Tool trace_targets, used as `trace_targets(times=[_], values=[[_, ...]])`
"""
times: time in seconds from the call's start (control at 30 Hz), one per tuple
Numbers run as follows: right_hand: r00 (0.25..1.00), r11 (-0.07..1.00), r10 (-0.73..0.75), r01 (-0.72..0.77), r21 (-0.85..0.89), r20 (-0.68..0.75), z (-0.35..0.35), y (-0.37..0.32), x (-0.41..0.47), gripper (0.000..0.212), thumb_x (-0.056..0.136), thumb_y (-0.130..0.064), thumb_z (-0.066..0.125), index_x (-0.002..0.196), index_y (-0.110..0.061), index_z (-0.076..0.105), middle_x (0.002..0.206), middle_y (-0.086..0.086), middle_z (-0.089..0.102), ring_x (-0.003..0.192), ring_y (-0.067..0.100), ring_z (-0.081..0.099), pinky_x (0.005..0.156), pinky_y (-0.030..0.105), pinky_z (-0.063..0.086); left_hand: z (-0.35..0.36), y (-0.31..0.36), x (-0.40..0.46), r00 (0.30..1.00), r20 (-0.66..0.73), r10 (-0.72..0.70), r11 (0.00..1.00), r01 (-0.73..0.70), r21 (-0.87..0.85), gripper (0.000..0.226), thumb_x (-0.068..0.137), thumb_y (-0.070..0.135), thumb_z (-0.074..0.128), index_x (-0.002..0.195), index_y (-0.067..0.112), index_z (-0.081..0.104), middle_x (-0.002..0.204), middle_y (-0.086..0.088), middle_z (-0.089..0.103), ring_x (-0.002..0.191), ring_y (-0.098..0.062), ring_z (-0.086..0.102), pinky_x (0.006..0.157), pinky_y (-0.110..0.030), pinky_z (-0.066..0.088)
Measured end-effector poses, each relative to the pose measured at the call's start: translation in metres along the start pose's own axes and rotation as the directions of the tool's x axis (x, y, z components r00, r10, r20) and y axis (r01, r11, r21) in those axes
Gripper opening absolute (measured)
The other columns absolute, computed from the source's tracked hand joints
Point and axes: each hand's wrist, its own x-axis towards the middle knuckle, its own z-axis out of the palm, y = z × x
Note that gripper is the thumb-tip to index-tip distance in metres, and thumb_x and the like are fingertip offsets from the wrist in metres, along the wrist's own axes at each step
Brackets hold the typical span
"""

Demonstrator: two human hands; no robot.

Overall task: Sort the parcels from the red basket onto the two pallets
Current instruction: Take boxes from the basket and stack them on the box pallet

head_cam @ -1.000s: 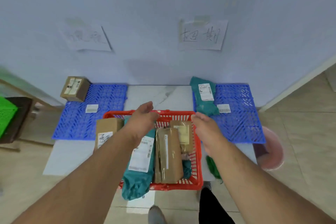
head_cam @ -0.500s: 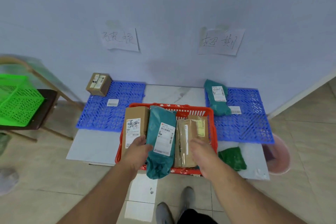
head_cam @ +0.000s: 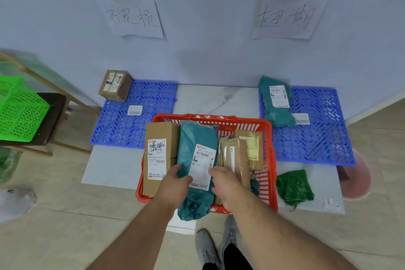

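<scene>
Hands meet over the red plastic basket (head_cam: 268,138) standing on the white marble floor slab (head_cam: 217,98) between two blue plastic grid pallets. The left hand (head_cam: 175,184) and right hand (head_cam: 225,182) both grip the teal plastic mailer bag (head_cam: 197,144) by its sides, across its white label. Beside it in the basket lie a long brown cardboard box (head_cam: 161,136) and brown paper parcels (head_cam: 241,155). The left pallet (head_cam: 140,125) carries a small cardboard box (head_cam: 115,85) at its far-left corner; the right pallet (head_cam: 315,138) carries another teal mailer (head_cam: 277,103).

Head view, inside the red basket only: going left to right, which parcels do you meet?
Brown cardboard box → teal poly mailer → tall kraft paper package → smaller kraft package.
</scene>
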Motion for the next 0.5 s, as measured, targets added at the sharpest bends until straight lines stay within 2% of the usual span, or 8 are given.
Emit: trace_targets(times=[0.07, 0.13, 0.2, 0.27, 0.37, 0.43, 0.5], values=[[1.0, 1.0, 0.011, -0.011, 0.001, -0.013, 0.002, 0.0, 0.004, 0.016, 0.109, -0.024, 0.052, 0.105, -0.024, 0.068, 0.113, 0.006, 0.079, 0.103, 0.026, 0.076, 0.095, 0.041, 0.063, 0.001, 0.004, 0.002, 1.0, -0.006, 0.01, 1.0, -0.01, -0.003, 0.043, 0.1, 0.012, 0.057, 0.141, 0.025, 0.053, 0.131, 0.0, 0.068, 0.112, -0.026, 0.068, 0.089, -0.038, 0.058], [1.0, 1.0, 0.019, -0.019, 0.003, -0.023, 0.003, 0.001, 0.008, 0.015, 0.107, -0.025, 0.054, 0.108, -0.023, 0.069, 0.112, 0.007, 0.08, 0.105, 0.028, 0.076, 0.102, 0.046, 0.061, 0.001, 0.008, 0.002, 1.0, 0.003, 0.013, 1.0, -0.013, -0.011, 0.034, 0.102, 0.011, 0.056, 0.133, 0.026, 0.055, 0.127, 0.002, 0.068, 0.11, -0.024, 0.068, 0.089, -0.04, 0.057], [0.999, 1.0, 0.028, -0.027, 0.013, -0.023, 0.001, 0.001, 0.009, 0.019, 0.106, -0.027, 0.055, 0.115, -0.021, 0.071, 0.112, 0.007, 0.081, 0.108, 0.03, 0.075, 0.105, 0.047, 0.058, 0.001, 0.011, 0.002, 1.0, 0.016, 0.019, 1.0, -0.019, -0.006, 0.036, 0.104, 0.012, 0.055, 0.138, 0.025, 0.057, 0.121, 0.004, 0.069, 0.108, -0.023, 0.068, 0.086, -0.039, 0.059], [0.999, 0.999, 0.028, -0.027, 0.034, -0.022, -0.002, 0.001, 0.008, 0.019, 0.107, -0.026, 0.055, 0.11, -0.019, 0.073, 0.11, 0.008, 0.08, 0.112, 0.03, 0.071, 0.111, 0.045, 0.053, 0.001, 0.013, 0.001, 0.999, 0.01, 0.036, 0.999, -0.036, -0.007, 0.038, 0.105, 0.012, 0.054, 0.142, 0.023, 0.056, 0.107, 0.01, 0.067, 0.099, -0.017, 0.067, 0.074, -0.031, 0.058], [0.997, 0.995, 0.041, -0.034, 0.092, -0.069, -0.008, 0.002, 0.007, 0.018, 0.106, -0.023, 0.06, 0.109, -0.013, 0.074, 0.104, 0.007, 0.075, 0.098, 0.022, 0.067, 0.099, 0.039, 0.055, -0.001, 0.013, -0.001, 0.999, 0.007, 0.045, 0.999, -0.045, 0.006, 0.037, 0.106, 0.012, 0.052, 0.142, 0.021, 0.057, 0.1, 0.014, 0.065, 0.092, -0.011, 0.065, 0.065, -0.024, 0.053], [0.995, 0.996, 0.045, -0.038, 0.085, -0.084, -0.008, 0.004, 0.009, 0.019, 0.103, -0.023, 0.063, 0.113, -0.012, 0.074, 0.105, 0.008, 0.072, 0.096, 0.021, 0.065, 0.092, 0.037, 0.056, -0.003, 0.013, -0.002, 0.999, 0.028, 0.031, 0.999, -0.031, 0.008, 0.035, 0.107, 0.014, 0.053, 0.14, 0.022, 0.06, 0.105, 0.011, 0.068, 0.096, -0.014, 0.066, 0.068, -0.026, 0.055], [0.996, 0.998, 0.049, -0.045, 0.052, -0.078, -0.006, 0.005, 0.008, 0.016, 0.103, -0.022, 0.062, 0.108, -0.014, 0.075, 0.103, 0.006, 0.076, 0.096, 0.02, 0.069, 0.087, 0.034, 0.057, -0.005, 0.012, 0.0, 0.999, 0.034, 0.031, 1.0, -0.032, 0.002, 0.033, 0.106, 0.013, 0.053, 0.137, 0.023, 0.061, 0.107, 0.009, 0.069, 0.096, -0.013, 0.066, 0.07, -0.028, 0.056]])
